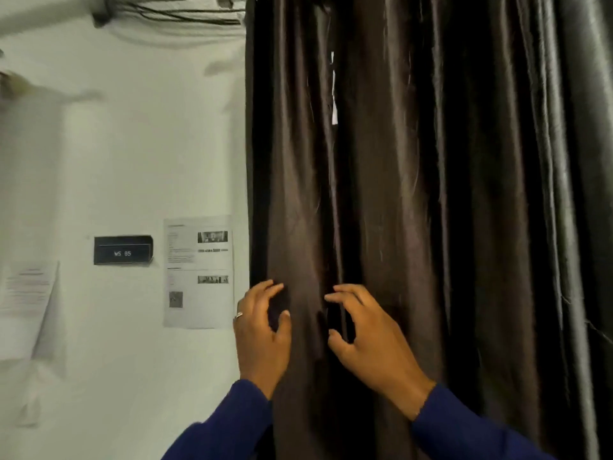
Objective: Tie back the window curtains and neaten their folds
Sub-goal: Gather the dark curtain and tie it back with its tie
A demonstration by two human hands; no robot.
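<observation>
A dark brown, glossy curtain (431, 194) hangs in long vertical folds over the right two thirds of the view. A thin bright slit shows between two panels high up. My left hand (262, 330), with a ring on one finger, is raised at the curtain's left edge, its fingers and thumb spread in a loose claw over a fold. My right hand (368, 336) is beside it, fingers and thumb apart around the narrow fold where the panels meet. Neither hand clearly grips the cloth. No tie-back is in view.
A white wall (116, 144) fills the left. On it are a dark sign (123, 250), a printed sheet (198, 272) right beside the curtain's edge, and another paper (28, 290) at far left. Cables (179, 13) run along the top.
</observation>
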